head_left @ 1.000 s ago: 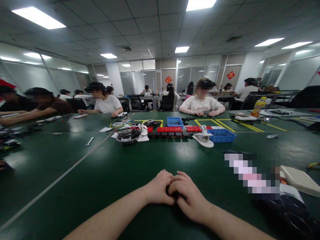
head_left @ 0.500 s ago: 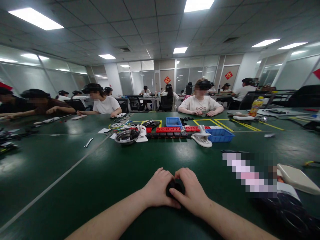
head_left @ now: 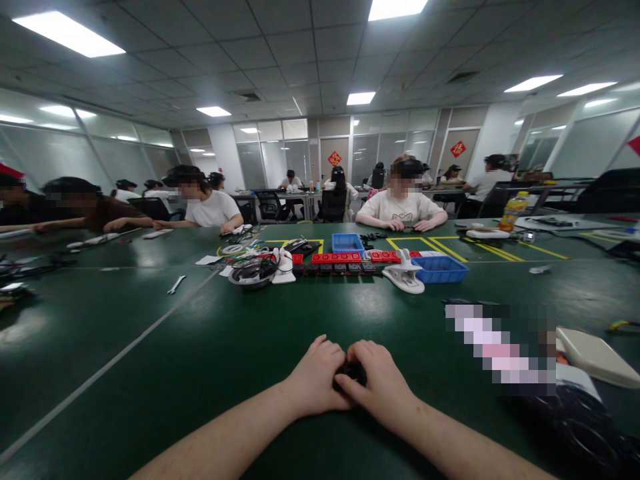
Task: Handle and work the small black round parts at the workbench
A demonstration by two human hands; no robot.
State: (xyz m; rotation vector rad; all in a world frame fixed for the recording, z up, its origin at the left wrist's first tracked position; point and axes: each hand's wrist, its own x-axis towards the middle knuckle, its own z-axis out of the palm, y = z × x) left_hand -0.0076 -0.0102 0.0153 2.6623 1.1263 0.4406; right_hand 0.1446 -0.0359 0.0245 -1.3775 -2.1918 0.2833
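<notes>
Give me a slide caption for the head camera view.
Left hand and right hand cupped around a small dark object above a green table.

Single head-worn view, facing forward and down across the desk [head_left: 240,333]; wearer's left hand [head_left: 319,375] and right hand [head_left: 376,377] close, lower centre; ceiling across the top.

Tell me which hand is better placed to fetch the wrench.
Left, I'd judge: the wrench lies toward the left side of the table, nearer the left hand than the right hand. Both are around a black object, so that favours neither.
</notes>
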